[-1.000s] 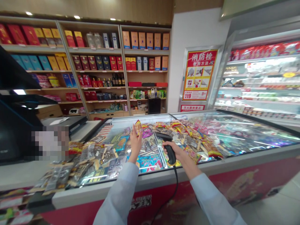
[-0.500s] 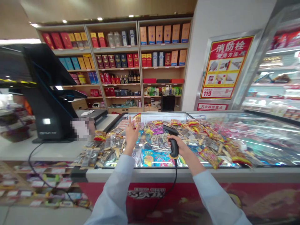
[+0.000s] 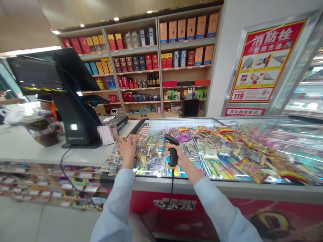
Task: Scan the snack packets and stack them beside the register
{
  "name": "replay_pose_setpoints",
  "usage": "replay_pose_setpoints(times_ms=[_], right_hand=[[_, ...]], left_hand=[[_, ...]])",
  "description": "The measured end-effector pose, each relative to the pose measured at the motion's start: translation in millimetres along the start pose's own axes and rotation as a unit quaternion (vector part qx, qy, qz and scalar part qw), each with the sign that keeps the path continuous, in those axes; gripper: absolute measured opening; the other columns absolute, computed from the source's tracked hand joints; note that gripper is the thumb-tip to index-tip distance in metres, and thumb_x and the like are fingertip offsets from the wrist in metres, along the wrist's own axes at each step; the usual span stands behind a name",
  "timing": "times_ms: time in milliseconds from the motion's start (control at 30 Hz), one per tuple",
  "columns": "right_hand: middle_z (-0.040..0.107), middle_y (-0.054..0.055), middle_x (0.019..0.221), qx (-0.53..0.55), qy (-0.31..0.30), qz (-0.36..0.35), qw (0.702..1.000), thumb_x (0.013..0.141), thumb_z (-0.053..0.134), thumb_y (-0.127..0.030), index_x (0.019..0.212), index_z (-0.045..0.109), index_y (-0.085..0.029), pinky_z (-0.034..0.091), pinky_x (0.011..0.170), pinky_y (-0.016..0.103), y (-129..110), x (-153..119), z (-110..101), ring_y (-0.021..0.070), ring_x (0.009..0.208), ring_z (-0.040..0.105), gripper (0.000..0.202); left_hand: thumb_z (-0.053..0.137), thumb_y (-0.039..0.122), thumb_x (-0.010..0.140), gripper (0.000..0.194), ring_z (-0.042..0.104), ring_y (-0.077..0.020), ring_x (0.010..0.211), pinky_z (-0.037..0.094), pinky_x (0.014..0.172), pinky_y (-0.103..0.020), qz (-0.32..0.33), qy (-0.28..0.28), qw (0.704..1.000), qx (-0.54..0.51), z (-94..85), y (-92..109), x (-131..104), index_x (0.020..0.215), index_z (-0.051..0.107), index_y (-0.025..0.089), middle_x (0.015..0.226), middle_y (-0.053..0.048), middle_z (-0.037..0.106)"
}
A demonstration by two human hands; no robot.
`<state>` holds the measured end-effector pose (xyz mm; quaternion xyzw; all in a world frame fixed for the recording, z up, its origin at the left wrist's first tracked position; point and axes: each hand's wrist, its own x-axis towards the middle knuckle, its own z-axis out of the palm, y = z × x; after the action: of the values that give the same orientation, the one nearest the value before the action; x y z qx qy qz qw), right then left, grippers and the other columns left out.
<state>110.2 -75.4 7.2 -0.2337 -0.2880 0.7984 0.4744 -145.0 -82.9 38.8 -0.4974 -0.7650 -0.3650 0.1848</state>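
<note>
My right hand (image 3: 178,155) grips a black and yellow handheld barcode scanner (image 3: 173,153) over the middle of a chest freezer (image 3: 202,184). The scanner's head points up and to the left, and its cord hangs down the freezer's front. At the freezer's left end, my left hand (image 3: 127,150) lies over a pile of wrapped packets (image 3: 114,164), fingers spread. A shiny reddish packet (image 3: 133,137) shows at its fingertips, partly covered by them. More packets, red-yellow, purple and clear, spread across the glass top. Pale stick-like pieces show among them.
On the white counter (image 3: 52,153) to the left stand a black checkout terminal (image 3: 78,117) and a bagged container (image 3: 45,132). Shelves of boxed bottles (image 3: 148,62) line the back wall. A framed red poster (image 3: 267,62) hangs at the right. A cable (image 3: 66,178) droops from the counter.
My left hand has come down and left from holding up a red-yellow packet, onto the left pile. My right hand keeps the scanner, slightly further left. The view has turned left.
</note>
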Motion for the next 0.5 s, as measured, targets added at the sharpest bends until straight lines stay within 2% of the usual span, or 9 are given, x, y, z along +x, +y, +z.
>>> replay_pose_setpoints(times_ms=[100,233,367,500], right_hand=[[0.054,-0.001,0.054,0.026,-0.001,0.014,1.000,0.064,0.065,-0.019,0.066,0.057,-0.015,0.039,0.043,0.016,25.2,12.9,3.1,0.0067,0.044,0.045,0.010],[0.055,-0.001,0.053,0.022,0.017,0.043,0.999,0.064,0.065,-0.018,0.064,0.056,-0.015,0.039,0.044,0.017,49.7,23.4,5.0,0.0072,0.044,0.046,0.010],[0.057,-0.001,0.055,0.017,0.023,0.051,0.998,0.064,0.068,-0.017,0.065,0.055,-0.015,0.039,0.044,0.018,57.9,27.4,3.1,0.0078,0.045,0.047,0.013],[0.057,-0.001,0.056,0.036,0.016,0.046,0.998,0.063,0.068,-0.018,0.065,0.057,-0.014,0.039,0.045,0.018,59.0,25.9,0.0,0.0074,0.047,0.047,0.012]], left_hand=[[0.040,0.036,0.090,0.043,0.038,-0.0349,0.129,0.026,0.106,-0.055,0.045,0.035,0.998,-0.018,2.0,-7.2,-21.7,0.124,0.059,0.018,0.138,-0.020,0.044],[0.036,0.031,0.092,0.045,0.031,-0.0299,0.137,0.021,0.113,-0.051,0.101,0.052,0.991,-0.068,10.7,-7.2,-52.5,0.130,0.054,0.018,0.144,-0.015,0.042],[0.035,0.026,0.092,0.047,0.029,-0.0273,0.139,0.020,0.114,-0.050,0.131,0.045,0.988,-0.074,24.5,-7.3,-70.3,0.136,0.048,0.017,0.146,-0.014,0.040],[0.036,0.025,0.092,0.048,0.029,-0.0277,0.139,0.018,0.115,-0.051,0.131,0.051,0.988,-0.061,31.6,-10.3,-75.3,0.138,0.045,0.015,0.146,-0.015,0.040]])
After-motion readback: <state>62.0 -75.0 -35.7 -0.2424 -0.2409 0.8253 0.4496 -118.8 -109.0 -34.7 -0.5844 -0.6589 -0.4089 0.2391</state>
